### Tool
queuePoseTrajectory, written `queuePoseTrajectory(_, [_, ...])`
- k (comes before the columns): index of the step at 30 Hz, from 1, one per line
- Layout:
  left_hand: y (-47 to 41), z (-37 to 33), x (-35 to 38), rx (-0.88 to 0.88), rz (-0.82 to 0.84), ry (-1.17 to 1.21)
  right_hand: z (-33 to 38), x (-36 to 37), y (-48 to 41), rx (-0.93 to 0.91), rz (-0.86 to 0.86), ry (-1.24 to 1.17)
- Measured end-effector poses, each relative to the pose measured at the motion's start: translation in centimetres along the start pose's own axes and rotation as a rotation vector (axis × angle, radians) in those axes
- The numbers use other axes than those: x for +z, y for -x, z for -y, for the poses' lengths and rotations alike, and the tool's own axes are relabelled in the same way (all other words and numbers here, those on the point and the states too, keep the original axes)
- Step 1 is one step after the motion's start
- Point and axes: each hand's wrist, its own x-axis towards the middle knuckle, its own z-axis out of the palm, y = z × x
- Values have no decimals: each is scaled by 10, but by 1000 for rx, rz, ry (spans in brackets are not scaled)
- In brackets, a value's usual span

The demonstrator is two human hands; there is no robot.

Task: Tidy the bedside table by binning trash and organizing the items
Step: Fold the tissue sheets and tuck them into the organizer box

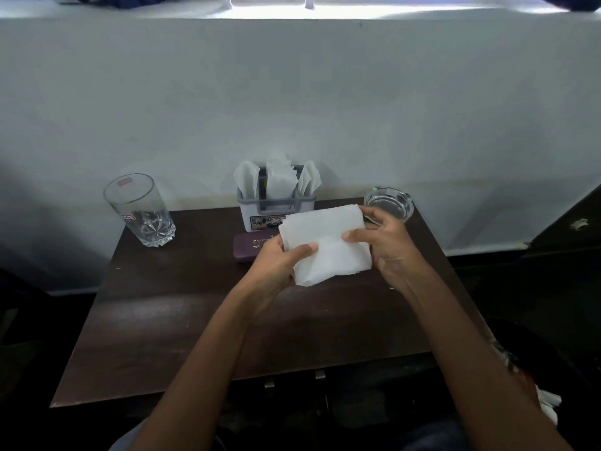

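Observation:
A white folded paper napkin (325, 242) is held above the dark wooden bedside table (182, 320). My left hand (279, 265) grips its lower left side with the thumb on top. My right hand (387, 245) holds its right edge, thumb pressed on the napkin. Behind the napkin stands a grey holder (276, 206) with several white napkins upright in it. A purple case (250, 247) lies in front of the holder, partly hidden by my left hand and the napkin.
An empty drinking glass (140, 209) stands at the table's back left. A glass ashtray (390, 201) sits at the back right, just behind my right hand. A white wall runs behind the table. A dark bin (553, 369) with white scraps is at the lower right.

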Motion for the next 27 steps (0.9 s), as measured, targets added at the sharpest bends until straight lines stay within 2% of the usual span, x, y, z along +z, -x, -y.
queuePoseTrajectory(5, [-2,0,-5,57,-82,-23,-2,-1,-1,42,26,-34])
queuePoseTrajectory(12, [3,-5,-1,58,27,-15,-6,-2,-4,16,-33,2])
queuePoseTrajectory(17, [2,-13,0,-99,21,57,-5,-2,-5,-23,-103,7])
queuePoseTrajectory(20, [0,-10,2,-133,-28,75,-4,-2,-3,-58,-99,3])
queuePoseTrajectory(27, [1,0,4,-4,-152,7,-1,-2,-4,9,-50,-185])
